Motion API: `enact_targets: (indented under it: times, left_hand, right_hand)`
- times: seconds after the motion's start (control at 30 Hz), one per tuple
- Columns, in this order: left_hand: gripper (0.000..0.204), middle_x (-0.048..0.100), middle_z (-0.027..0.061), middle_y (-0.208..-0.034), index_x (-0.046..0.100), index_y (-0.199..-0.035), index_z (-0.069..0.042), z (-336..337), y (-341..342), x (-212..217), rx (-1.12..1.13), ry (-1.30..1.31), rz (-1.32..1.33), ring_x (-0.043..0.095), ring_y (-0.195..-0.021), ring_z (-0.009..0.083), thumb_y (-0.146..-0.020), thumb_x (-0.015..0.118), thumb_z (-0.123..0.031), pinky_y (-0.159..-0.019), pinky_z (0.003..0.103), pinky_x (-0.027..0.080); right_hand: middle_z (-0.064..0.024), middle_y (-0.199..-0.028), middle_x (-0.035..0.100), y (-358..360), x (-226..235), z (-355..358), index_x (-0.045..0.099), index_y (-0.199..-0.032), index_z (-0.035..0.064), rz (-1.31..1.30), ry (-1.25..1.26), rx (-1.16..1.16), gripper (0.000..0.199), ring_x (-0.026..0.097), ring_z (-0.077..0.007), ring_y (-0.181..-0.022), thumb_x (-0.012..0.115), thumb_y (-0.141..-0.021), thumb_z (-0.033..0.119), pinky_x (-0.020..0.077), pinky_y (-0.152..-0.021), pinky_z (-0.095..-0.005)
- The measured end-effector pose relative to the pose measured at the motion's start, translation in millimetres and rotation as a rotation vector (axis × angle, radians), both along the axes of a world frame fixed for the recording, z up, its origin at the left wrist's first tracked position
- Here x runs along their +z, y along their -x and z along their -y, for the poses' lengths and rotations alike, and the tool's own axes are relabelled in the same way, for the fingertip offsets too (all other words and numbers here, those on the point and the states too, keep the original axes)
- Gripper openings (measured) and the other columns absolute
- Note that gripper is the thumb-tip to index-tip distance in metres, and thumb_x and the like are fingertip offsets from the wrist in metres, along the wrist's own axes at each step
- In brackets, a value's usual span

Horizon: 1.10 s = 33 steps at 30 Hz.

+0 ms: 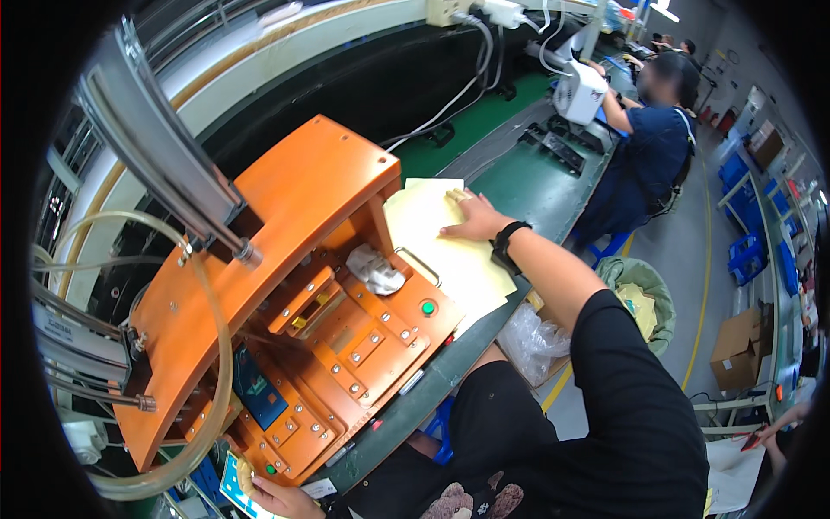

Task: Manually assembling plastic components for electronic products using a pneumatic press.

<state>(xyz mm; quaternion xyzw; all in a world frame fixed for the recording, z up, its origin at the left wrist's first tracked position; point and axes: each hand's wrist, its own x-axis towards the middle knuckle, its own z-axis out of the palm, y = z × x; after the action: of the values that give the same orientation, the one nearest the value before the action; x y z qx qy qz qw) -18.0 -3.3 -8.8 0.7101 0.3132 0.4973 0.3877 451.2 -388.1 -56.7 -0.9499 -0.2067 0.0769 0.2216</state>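
My left hand (287, 500), at the lower left beside an orange press machine (316, 173), pinches a light-blue flat sheet (233, 486) with a pale edge. Its fingertips wear pale finger covers. To the right of the machine, my right hand (478, 218) rests on a stack of pale yellow paper sheets (441, 246), thumb and fingers apart. Finger covers show on it too, and a black band circles the wrist. In the machine's left bed lies a dark blue flat panel (259, 389). A crumpled white cloth (375, 270) sits near the right bed.
Metal cylinders (160, 130) and a clear hose (220, 346) rise on the machine's left. Green buttons (428, 308) mark its front. Below the green bench (510, 186) are plastic bags (532, 339) and a green-lined bin (644, 294). A co-worker (657, 147) sits farther along the bench.
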Motion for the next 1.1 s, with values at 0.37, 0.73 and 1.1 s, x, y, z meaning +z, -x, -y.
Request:
enact_targets:
  times: [0.37, 0.73, 1.1]
  left_hand:
    - [0.029, 0.058, 0.0143, -0.125, 0.051, -0.128, 0.005, 1.3, -0.4, -7.7, 0.003, 0.074, 0.081, 0.057, -0.111, 0.0199, -0.105, 0.042, -0.012, -0.096, 0.03, 0.046]
    - [0.029, 0.057, 0.0126, -0.126, 0.051, -0.128, 0.004, 0.9, -1.0, -8.2, 0.013, 0.078, 0.003, 0.054, -0.117, 0.0191, -0.102, 0.044, -0.007, -0.098, 0.03, 0.044]
    - [0.027, 0.058, 0.0132, -0.124, 0.052, -0.126, 0.004, -7.7, 4.6, -17.9, 0.029, 0.026, -0.03, 0.055, -0.115, 0.0206, -0.102, 0.046, -0.005, -0.101, 0.032, 0.043]
  right_hand:
    - [-0.0314, -0.157, 0.014, 50.0, 35.2, 12.8, 0.021, -0.156, 0.0126, 0.101, 0.225, 0.367, 0.123, 0.011, -0.0508, -0.146, 0.078, -0.062, 0.068, 0.0143, -0.117, -0.0584]
    - [-0.0256, -0.161, 0.01, 28.0, 24.6, -58.4, 0.007, -0.159, 0.0206, -0.067, 0.619, 0.429, 0.125, -0.002, -0.047, -0.148, 0.065, -0.065, 0.08, 0.0067, -0.116, -0.0648]
    - [-0.0218, -0.163, 0.0, 38.9, 25.3, -41.2, 0.001, -0.159, 0.0209, -0.128, 0.586, 0.278, 0.122, -0.005, -0.048, -0.148, 0.064, -0.07, 0.077, 0.0083, -0.115, -0.0652]
